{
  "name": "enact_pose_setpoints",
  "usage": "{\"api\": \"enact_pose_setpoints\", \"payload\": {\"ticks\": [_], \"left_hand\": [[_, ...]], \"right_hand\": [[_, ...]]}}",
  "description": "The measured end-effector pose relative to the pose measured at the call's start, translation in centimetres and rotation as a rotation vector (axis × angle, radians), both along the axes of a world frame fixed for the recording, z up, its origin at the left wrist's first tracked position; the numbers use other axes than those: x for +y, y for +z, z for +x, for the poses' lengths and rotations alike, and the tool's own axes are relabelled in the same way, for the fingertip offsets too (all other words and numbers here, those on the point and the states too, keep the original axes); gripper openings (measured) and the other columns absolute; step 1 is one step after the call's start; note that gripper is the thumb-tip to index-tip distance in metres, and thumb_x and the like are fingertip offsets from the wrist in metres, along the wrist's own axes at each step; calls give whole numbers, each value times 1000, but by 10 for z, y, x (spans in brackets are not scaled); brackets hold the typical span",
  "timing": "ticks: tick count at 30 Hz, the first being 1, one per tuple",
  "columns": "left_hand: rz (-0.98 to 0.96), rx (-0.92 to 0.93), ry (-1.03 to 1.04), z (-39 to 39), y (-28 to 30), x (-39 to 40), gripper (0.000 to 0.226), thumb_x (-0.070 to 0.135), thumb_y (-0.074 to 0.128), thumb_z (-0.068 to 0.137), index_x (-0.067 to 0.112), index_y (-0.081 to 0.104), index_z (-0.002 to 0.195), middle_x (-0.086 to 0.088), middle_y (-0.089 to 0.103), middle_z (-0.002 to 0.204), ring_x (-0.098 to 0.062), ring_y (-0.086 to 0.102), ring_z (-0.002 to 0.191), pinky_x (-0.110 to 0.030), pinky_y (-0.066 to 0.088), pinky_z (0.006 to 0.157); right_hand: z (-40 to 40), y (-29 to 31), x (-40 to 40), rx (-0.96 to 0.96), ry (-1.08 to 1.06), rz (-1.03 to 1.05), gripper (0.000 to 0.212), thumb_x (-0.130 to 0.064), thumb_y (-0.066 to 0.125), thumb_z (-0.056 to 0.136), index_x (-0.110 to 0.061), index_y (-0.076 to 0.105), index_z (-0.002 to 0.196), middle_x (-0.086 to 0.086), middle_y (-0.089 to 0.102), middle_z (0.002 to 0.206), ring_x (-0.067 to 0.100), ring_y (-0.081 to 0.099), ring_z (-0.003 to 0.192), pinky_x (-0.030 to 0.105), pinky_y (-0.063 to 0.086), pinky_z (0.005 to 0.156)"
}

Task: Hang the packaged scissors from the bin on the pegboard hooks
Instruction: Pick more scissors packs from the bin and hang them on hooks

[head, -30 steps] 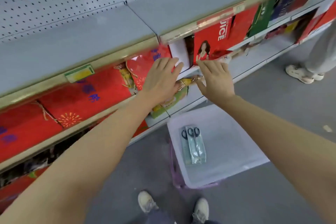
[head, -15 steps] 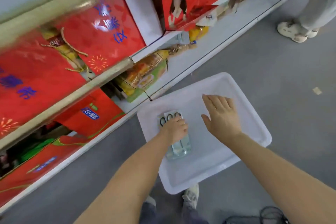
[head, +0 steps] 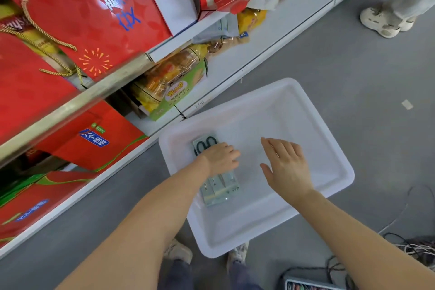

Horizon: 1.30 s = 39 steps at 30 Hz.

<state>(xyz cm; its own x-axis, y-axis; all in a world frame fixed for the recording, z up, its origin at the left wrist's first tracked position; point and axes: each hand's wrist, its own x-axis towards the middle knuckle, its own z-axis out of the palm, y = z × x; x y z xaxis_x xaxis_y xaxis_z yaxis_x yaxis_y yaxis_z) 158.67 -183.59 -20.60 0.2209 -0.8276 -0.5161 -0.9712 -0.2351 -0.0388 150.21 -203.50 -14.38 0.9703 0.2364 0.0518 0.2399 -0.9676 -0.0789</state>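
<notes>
Left grip [head: 220,156] lay curled over the packaged scissors [head: 217,185] on the bin [head: 306,125] floor, closure hidden; right hand [head: 286,167] hovered spread, empty. Pickup step seemingly underway; next, lifting toward unseen pegboard hooks.

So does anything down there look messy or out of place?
Yes. On the bottom shelf, the snack bags lie toppled and slanting rather than standing in a row. A tangle of cables sprawls on the floor beside the bin. The scissors packs look fine.
</notes>
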Motion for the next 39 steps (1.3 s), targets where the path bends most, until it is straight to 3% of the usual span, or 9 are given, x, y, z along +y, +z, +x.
{"api": "enact_pose_setpoints", "payload": {"ticks": [2,5,7,11,14,21,27,35,39], "left_hand": [[102,128,141,6,27,-3,7,7,50,90,10,56,88,-10,62,93,-25,51,75,-31,34,62],[-83,252,547,13,55,11,6,17,47,94,15,51,91,-7,63,84,-26,58,78,-31,44,66],[-315,278,843,17,71,25,11,23,56,92,20,55,103,-4,66,89,-28,63,82,-34,49,71],[-973,457,1496,21,111,54,17,21,74,85,12,60,90,1,68,76,-19,65,70,-34,53,65],[-1377,650,1789,12,133,78,15,8,74,84,14,68,97,0,75,92,-19,72,87,-37,58,81],[-1777,684,2009,-16,131,114,13,4,72,85,13,68,93,-5,75,96,-20,69,90,-48,55,90],[-1869,673,2038,-28,121,123,14,1,69,86,11,66,94,1,76,91,-13,70,86,-26,55,75],[-1897,626,2099,-40,124,124,15,0,69,85,6,63,99,-2,75,97,-14,70,90,-34,57,85],[-1975,537,2093,-41,136,126,35,-2,67,87,12,61,118,2,75,107,-15,70,99,-30,58,80]], "right_hand": [[2,2,-1,4,8,1,62,-20,80,71,0,60,126,12,66,113,32,64,99,45,50,87],[7,6,-1,2,27,-13,61,-17,79,71,0,60,126,12,66,114,33,64,99,44,51,87],[10,7,-1,13,48,-25,61,-15,77,71,0,60,127,12,65,115,33,63,100,44,50,87],[20,-3,1,75,200,-117,66,-6,79,62,-1,62,125,11,66,113,32,63,103,41,45,90],[34,-23,15,170,488,-248,67,-3,78,55,-2,65,120,11,68,108,32,65,101,40,51,88],[79,-70,105,350,1129,-539,54,-15,73,78,-16,57,129,2,52,141,27,48,131,40,39,108],[92,-101,122,328,1221,-520,50,-16,83,63,-17,63,109,1,63,121,30,59,113,43,35,110],[89,-85,91,638,793,-463,70,-35,72,78,-14,40,137,11,33,145,32,49,120,39,38,96],[79,-61,66,791,464,-191,60,-36,63,84,-22,39,137,5,55,129,30,60,106,35,48,82]]}}
